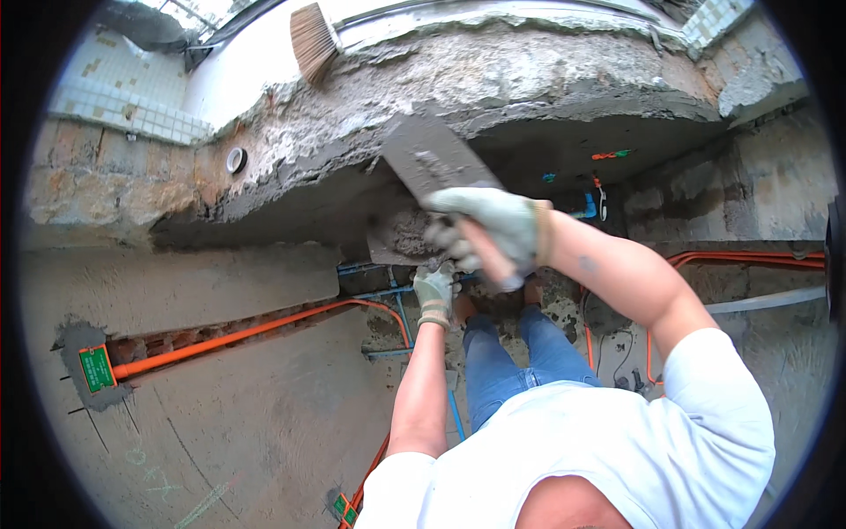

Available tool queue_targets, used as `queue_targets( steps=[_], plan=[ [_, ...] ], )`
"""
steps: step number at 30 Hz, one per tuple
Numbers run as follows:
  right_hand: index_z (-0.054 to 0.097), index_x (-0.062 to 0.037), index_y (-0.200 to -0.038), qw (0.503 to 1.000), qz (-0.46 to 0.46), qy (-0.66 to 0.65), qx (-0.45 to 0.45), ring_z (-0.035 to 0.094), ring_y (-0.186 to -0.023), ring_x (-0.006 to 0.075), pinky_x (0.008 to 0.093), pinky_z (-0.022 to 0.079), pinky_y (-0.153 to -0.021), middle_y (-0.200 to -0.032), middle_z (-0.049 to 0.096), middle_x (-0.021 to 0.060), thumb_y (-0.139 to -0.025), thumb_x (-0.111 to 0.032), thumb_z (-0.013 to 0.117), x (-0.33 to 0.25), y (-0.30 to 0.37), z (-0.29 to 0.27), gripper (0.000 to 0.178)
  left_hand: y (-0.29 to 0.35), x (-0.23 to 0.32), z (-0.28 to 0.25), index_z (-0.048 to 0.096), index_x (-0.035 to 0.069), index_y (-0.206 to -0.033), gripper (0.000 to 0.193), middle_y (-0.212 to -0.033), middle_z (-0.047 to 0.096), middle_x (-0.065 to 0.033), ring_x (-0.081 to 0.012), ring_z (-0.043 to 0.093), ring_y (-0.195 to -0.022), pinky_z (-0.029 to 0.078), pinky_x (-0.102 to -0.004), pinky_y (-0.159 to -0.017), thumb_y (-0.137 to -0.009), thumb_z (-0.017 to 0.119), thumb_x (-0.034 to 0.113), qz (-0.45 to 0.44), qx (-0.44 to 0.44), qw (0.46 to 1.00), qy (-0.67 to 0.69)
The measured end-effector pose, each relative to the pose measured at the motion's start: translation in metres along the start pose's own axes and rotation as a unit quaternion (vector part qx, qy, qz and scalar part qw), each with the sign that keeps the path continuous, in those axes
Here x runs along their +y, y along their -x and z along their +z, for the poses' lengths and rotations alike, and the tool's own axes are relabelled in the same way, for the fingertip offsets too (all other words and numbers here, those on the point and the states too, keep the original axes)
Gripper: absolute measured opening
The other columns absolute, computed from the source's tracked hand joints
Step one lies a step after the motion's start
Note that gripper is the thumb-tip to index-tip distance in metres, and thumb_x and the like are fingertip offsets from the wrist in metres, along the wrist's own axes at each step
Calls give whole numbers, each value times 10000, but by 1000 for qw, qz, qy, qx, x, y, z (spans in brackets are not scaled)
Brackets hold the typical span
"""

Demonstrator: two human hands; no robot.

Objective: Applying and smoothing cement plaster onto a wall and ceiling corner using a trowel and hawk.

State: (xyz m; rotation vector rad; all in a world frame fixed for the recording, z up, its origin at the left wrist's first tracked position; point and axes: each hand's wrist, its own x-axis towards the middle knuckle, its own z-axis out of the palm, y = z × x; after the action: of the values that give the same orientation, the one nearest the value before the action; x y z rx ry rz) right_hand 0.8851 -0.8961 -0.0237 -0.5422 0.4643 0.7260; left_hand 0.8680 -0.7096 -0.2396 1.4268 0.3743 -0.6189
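My right hand (pixel 498 220), in a pale work glove, is closed around the handle of a plastering trowel (pixel 445 167). The trowel's flat blade, smeared with grey mortar, lies against or just in front of the freshly coated wall (pixel 291 201); I cannot tell whether it touches. Lower down, my gloved left hand (pixel 434 291) grips a mortar board (pixel 382 245) from below, its grip hidden. A heap of wet mortar (pixel 409 233) sits on that board. The right hand and trowel are slightly blurred and partly cover the board.
A rough, broken masonry ledge (pixel 511 75) runs above the coating, with a broom head (pixel 314 44) on it. A white pipe end (pixel 236 160) pokes out at left. Orange conduit (pixel 256 331) leads to a green box (pixel 97 368). Blue pipe (pixel 585 208) shows at right.
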Motion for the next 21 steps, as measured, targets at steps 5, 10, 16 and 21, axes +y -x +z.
queue_targets(
  steps=[5,10,16,21],
  plan=[
    [512,-41,-920,994,-63,-74,47,472,-509,93,252,432,-479,-637,468,-28,-939,-353,521,-14,11,-14,313,13,9,1,592,89,-844,140,-664,624,-65,-185,539,-412,397,-264,-358,-880,597,225,-65,21,998,-17],
    [559,-16,-925,979,-153,-83,103,452,-500,68,250,426,-491,-648,483,-43,-937,-358,535,-21,82,-48,344,22,20,10,463,71,-891,242,-659,591,-55,-130,539,-452,401,-261,-385,-837,674,178,-46,-3,998,-50],
    [625,-31,-804,916,-169,225,285,517,-484,118,289,437,-461,-631,590,22,-873,-344,619,-13,98,-85,320,21,10,6,501,111,-838,186,-681,619,-64,-155,548,-438,402,-251,-360,-831,681,156,-62,0,998,-28],
    [675,2,-739,740,-66,628,231,640,-577,165,293,533,-555,-681,665,85,-769,-273,616,-35,50,-123,283,28,3,14,505,52,-931,244,-678,610,-65,-143,544,-458,413,-280,-392,-821,671,193,-68,-4,995,-71]
  ],
)
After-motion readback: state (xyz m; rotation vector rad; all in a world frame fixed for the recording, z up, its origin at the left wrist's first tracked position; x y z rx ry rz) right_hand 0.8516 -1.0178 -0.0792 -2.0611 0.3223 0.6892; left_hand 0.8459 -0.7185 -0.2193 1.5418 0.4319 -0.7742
